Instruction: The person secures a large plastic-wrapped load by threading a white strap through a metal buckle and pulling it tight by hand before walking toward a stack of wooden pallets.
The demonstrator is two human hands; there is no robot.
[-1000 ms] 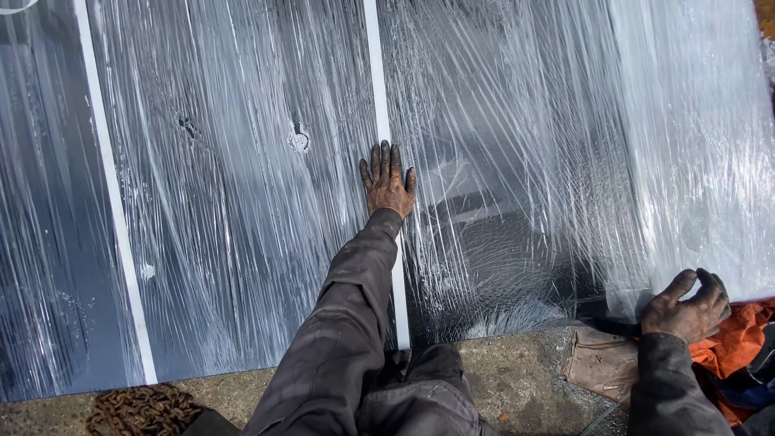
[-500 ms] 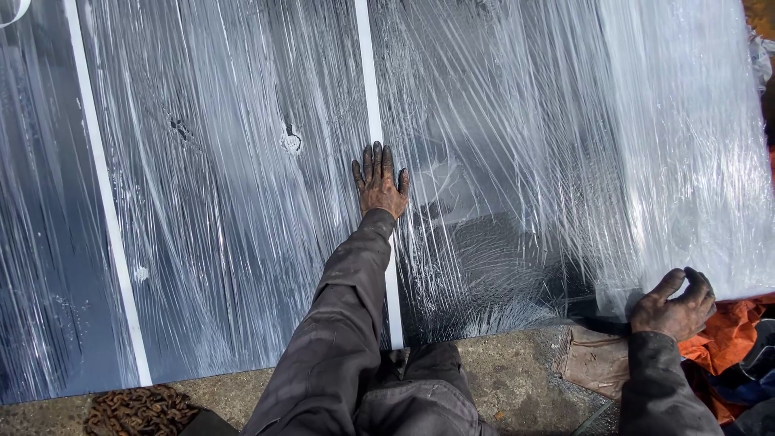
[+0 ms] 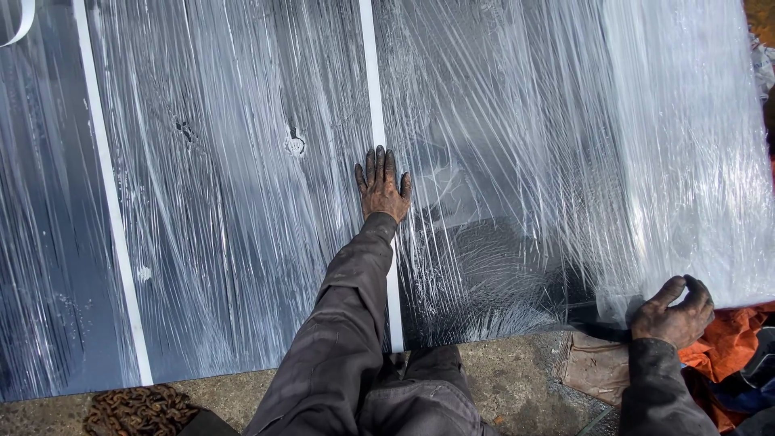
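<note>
1. Left hand (image 3: 381,187) lay flat, fingers spread and holding nothing, pressing the plastic wrap (image 3: 242,202) beside the white strap (image 3: 378,121).
2. Right hand (image 3: 672,311) was curled, gripping the wrap's near right edge.
3. It looked like smoothing; the next move likely needs steady tension.
4. A rusty chain (image 3: 137,410) sat near left.

Grimy bare left hand (image 3: 381,187) and right hand (image 3: 672,312), dark grey-brown long sleeves, perhaps overalls.
</note>
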